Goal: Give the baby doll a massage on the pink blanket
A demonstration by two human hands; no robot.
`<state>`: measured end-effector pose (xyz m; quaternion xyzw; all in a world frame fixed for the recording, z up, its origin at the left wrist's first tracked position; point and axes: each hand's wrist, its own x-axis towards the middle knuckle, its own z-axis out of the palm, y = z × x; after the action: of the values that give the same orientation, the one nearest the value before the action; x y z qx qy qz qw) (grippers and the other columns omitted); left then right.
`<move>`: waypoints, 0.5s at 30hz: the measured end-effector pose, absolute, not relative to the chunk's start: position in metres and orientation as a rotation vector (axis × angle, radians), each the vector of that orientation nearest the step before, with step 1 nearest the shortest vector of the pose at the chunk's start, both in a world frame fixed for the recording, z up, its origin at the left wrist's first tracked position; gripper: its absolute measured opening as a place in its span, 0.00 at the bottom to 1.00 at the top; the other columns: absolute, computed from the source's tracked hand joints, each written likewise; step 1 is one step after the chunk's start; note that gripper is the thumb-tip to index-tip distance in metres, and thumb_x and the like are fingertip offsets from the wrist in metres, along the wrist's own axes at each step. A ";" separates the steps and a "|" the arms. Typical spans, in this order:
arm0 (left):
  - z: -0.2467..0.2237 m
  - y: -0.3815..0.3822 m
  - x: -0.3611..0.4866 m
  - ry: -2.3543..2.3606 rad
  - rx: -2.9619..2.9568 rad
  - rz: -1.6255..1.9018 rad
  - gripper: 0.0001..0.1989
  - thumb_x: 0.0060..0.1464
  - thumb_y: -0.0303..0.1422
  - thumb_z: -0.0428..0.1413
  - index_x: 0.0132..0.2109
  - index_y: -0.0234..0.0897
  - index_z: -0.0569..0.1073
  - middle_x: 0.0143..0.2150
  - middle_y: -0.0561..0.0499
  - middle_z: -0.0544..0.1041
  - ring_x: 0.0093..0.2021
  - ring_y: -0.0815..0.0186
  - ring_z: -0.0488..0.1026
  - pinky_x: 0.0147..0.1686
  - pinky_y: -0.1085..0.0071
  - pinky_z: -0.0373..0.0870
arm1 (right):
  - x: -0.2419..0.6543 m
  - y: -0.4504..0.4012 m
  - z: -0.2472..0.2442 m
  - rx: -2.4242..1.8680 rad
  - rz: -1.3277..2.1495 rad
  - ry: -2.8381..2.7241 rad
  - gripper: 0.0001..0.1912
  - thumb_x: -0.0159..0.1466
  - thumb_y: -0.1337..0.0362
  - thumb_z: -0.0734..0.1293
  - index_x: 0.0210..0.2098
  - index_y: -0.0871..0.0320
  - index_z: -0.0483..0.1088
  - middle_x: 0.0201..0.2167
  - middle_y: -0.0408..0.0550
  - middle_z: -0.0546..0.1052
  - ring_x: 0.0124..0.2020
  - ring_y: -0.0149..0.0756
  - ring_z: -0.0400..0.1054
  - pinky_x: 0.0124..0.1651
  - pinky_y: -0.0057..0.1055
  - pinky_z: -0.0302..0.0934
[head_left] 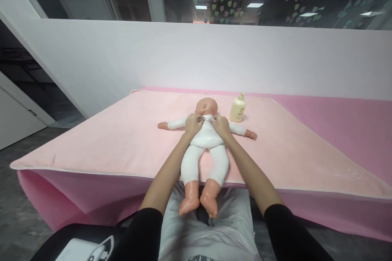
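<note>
A baby doll (208, 136) with a white cloth body lies lengthwise in front of me, its head at the far end and turned to the left. Its arms stretch out to both sides, and its bare feet hang over the near table edge. My left hand (194, 124) is closed at the doll's left-side shoulder in my view. My right hand (221, 124) is closed at the other shoulder. Both sets of fingers are curled near the neck, where the white cloth is bunched between them. The fingertips are partly hidden.
A cream-coloured bottle (237, 109) stands right of the doll's head. Beneath lies a peach blanket (107, 138) over a pink table cover (337, 130). Behind rises a white wall (199, 57) with dark glass above. A white device (81, 249) is at the lower left.
</note>
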<state>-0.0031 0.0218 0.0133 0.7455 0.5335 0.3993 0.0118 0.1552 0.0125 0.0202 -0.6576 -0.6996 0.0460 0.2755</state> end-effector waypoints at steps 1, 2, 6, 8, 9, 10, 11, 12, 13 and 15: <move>0.014 0.022 -0.003 1.657 2.314 1.257 0.06 0.53 0.30 0.57 0.36 0.38 0.79 0.39 0.47 0.80 0.43 0.57 0.72 0.46 0.63 0.67 | 0.155 0.013 0.023 -1.781 0.128 -1.859 0.12 0.64 0.63 0.64 0.44 0.59 0.75 0.44 0.55 0.78 0.48 0.42 0.70 0.49 0.32 0.60; 0.013 0.022 -0.003 1.649 2.305 1.270 0.06 0.52 0.30 0.58 0.36 0.37 0.79 0.39 0.47 0.80 0.43 0.57 0.72 0.45 0.63 0.67 | 0.155 0.013 0.024 -1.788 0.130 -1.836 0.11 0.63 0.63 0.65 0.44 0.59 0.75 0.44 0.54 0.78 0.47 0.42 0.70 0.49 0.32 0.60; 0.008 0.025 -0.002 1.614 2.250 1.335 0.06 0.51 0.30 0.59 0.36 0.36 0.80 0.38 0.47 0.81 0.43 0.58 0.73 0.46 0.64 0.67 | 0.152 0.016 0.023 -1.798 0.125 -1.768 0.09 0.62 0.64 0.66 0.40 0.59 0.76 0.41 0.54 0.78 0.45 0.42 0.71 0.48 0.32 0.60; 0.004 0.026 -0.004 1.594 2.178 1.404 0.06 0.51 0.32 0.59 0.36 0.36 0.80 0.39 0.47 0.81 0.43 0.59 0.73 0.48 0.65 0.67 | 0.151 0.017 0.019 -1.784 0.131 -1.733 0.08 0.62 0.64 0.66 0.38 0.59 0.76 0.40 0.54 0.78 0.44 0.42 0.71 0.47 0.33 0.60; 0.003 0.026 -0.005 1.588 2.130 1.446 0.07 0.52 0.33 0.58 0.37 0.36 0.79 0.39 0.47 0.81 0.43 0.60 0.74 0.48 0.66 0.67 | 0.151 0.018 0.016 -1.755 0.141 -1.714 0.08 0.62 0.64 0.65 0.38 0.59 0.75 0.40 0.53 0.78 0.44 0.42 0.71 0.46 0.33 0.60; 0.001 0.025 -0.007 1.597 2.081 1.489 0.08 0.53 0.34 0.57 0.38 0.36 0.79 0.39 0.48 0.81 0.43 0.62 0.74 0.47 0.67 0.67 | 0.152 0.018 0.013 -1.711 0.158 -1.694 0.08 0.62 0.65 0.65 0.39 0.59 0.75 0.40 0.52 0.78 0.43 0.40 0.71 0.46 0.32 0.60; 0.000 0.023 -0.009 1.631 2.037 1.526 0.10 0.54 0.34 0.55 0.38 0.36 0.79 0.39 0.47 0.81 0.42 0.62 0.74 0.47 0.68 0.67 | 0.153 0.018 0.009 -1.658 0.180 -1.675 0.08 0.62 0.65 0.65 0.39 0.58 0.74 0.40 0.51 0.78 0.43 0.39 0.71 0.46 0.32 0.60; 0.000 0.021 -0.011 1.695 2.003 1.546 0.11 0.56 0.35 0.53 0.38 0.35 0.79 0.39 0.47 0.80 0.41 0.63 0.74 0.46 0.68 0.67 | 0.155 0.019 0.006 -1.604 0.201 -1.659 0.08 0.62 0.65 0.65 0.39 0.58 0.74 0.40 0.50 0.78 0.42 0.38 0.70 0.46 0.31 0.60; 0.000 0.018 -0.014 1.789 1.976 1.538 0.13 0.57 0.35 0.52 0.37 0.35 0.79 0.37 0.46 0.80 0.41 0.62 0.74 0.45 0.68 0.67 | 0.157 0.020 0.003 -1.553 0.220 -1.648 0.08 0.62 0.64 0.65 0.39 0.58 0.73 0.39 0.49 0.78 0.42 0.37 0.70 0.47 0.31 0.60; 0.002 0.012 -0.020 1.991 1.955 1.409 0.17 0.59 0.37 0.48 0.33 0.34 0.78 0.34 0.44 0.80 0.39 0.61 0.75 0.43 0.67 0.66 | 0.160 0.022 -0.003 -1.470 0.242 -1.641 0.07 0.61 0.64 0.65 0.37 0.58 0.73 0.39 0.49 0.78 0.42 0.37 0.70 0.48 0.31 0.60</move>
<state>-0.0203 0.0121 0.0019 0.6253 0.6370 0.4508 0.0078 0.1603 0.0222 -0.0025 -0.5935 -0.6626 0.0979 0.4463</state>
